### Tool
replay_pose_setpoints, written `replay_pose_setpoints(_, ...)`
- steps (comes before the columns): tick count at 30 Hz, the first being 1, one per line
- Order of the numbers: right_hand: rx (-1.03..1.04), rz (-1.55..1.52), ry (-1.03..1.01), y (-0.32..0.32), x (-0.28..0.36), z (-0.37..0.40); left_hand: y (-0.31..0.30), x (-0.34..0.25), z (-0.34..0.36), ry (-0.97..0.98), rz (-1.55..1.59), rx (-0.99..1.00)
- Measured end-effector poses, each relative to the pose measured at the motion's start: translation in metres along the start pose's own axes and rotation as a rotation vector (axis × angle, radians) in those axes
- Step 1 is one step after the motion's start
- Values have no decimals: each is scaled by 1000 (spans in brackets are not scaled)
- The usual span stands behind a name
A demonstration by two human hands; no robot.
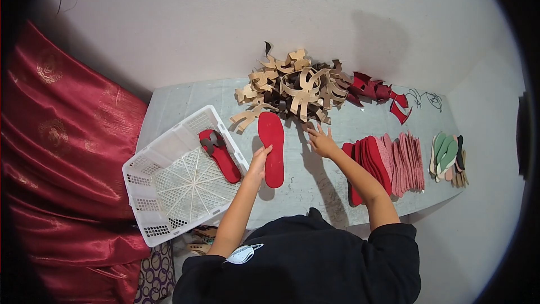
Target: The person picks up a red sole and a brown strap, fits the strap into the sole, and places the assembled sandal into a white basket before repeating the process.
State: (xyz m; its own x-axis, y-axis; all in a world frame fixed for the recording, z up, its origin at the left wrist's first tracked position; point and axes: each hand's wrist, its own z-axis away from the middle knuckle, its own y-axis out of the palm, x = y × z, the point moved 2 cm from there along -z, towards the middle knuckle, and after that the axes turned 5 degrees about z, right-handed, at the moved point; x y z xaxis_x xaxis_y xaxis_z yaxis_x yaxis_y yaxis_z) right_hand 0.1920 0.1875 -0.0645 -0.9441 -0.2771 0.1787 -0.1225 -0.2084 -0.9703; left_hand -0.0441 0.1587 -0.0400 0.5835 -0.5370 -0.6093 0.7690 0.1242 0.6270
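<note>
Lying flat on the grey table, the red sole points its toe end away from the person and its heel end toward them. It is a single flat piece, uniformly red, with a rounded toe, a slight waist and no strap attached. It sits between the white basket and the right hand, just below the pile of tan straps.

The left hand grips the sole at its left edge near the heel half, fingers curled onto the rim. The right hand is opened wide with fingers spread, holding nothing, resting at the foot of the strap pile. Whether the fingertips touch a strap cannot be told.

Inside the basket lies a red sandal with a dark strap across it. Right of the right forearm stands a row of red and pink soles on edge, with a smaller stack of green soles beyond. Red straps lie beside the tan pile. A red cloth hangs left of the table.
</note>
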Motion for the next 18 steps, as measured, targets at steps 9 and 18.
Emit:
replay_pose_setpoints(9, -107, -656, 55, -41, -14, 28, -4, 2, -6, -34, 13, -4)
replay_pose_setpoints(18, -188, -1250, 300, -84, -10, 56, 1, 3, -2, -181, 65, 85)
